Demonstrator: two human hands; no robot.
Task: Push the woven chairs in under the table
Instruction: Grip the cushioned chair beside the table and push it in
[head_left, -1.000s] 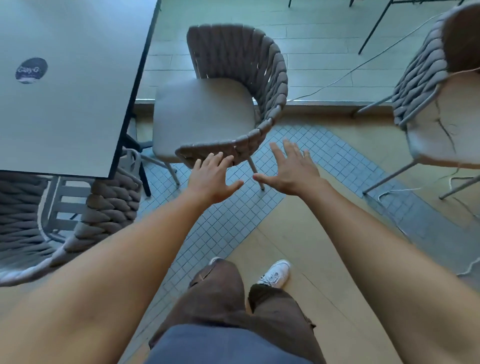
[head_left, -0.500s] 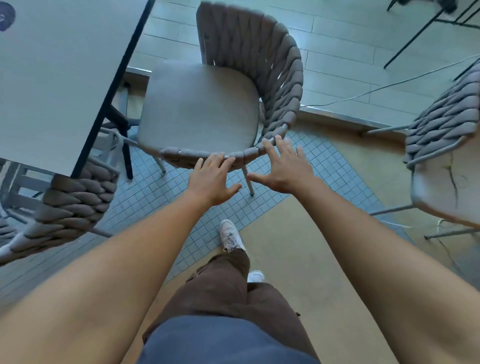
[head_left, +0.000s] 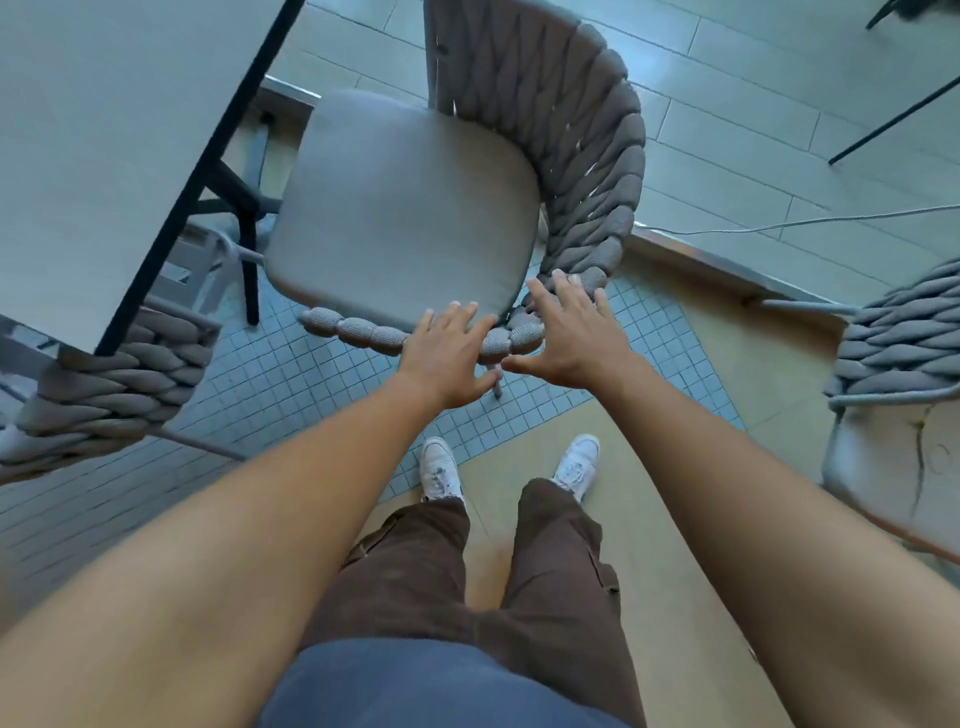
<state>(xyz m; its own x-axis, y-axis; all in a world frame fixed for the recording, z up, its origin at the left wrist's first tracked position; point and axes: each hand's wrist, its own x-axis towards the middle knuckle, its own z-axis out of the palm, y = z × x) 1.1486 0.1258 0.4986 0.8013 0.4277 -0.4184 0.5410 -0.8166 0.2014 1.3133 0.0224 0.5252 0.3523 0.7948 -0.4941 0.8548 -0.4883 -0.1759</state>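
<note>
- The woven chair (head_left: 410, 208) stands just beside the table (head_left: 104, 130), its grey seat cushion (head_left: 400, 213) fully outside the table's dark edge, so it is not yet pushed in.
- Both hands are spread flat with fingers apart, gripping nothing. The left hand (head_left: 449, 358) lies over the braided arm rail (head_left: 358, 330) at the chair's near side; the right hand (head_left: 569, 332) is over the corner where that rail bends up into the woven backrest (head_left: 582, 140). Whether the palms already press on the rope I cannot tell — they may hover just above it.
- The step in hand looks like taking hold of the chair for the push.
- To do it well, I would settle both palms firmly on the rail and curl the fingers over it, since a flat hand is likely to slide on the rounded braid.
- The seat's open front faces the table, so the push should run toward the table from the backrest side; pressing only on the near arm would likely turn the chair, not slide it.
- Watch the black table leg (head_left: 249, 228) near the seat's front corner — the chair legs could catch there.
- A second woven chair (head_left: 109, 374) already sits partly under the table's near corner; a third (head_left: 898, 364) stands well apart to the right.
</note>
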